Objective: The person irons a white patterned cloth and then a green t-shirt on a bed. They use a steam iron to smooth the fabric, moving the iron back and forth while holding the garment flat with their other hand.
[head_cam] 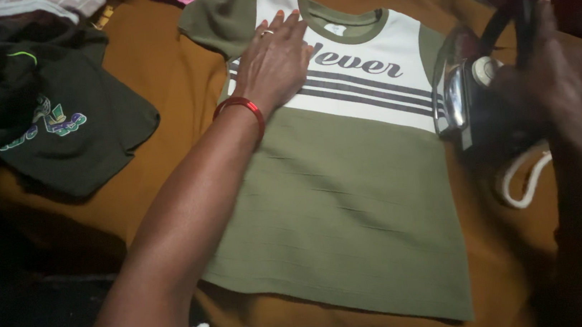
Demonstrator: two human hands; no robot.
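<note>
Left hand (273,61): lying flat, fingers spread, pressing the olive and white T-shirt (345,201) near its collar.
Right hand (549,79): gripping the iron (461,99) by its handle, at the shirt's right edge.
Dark shirt (71,129): lying well left of the left hand.

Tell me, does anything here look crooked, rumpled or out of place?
Little stands out. The shirt lies flat but creased across its green lower half, its hem running slantwise. The left hand presses its chest; the right hand holds the iron tilted at its edge. A dark shirt lies crumpled beside it.
</note>
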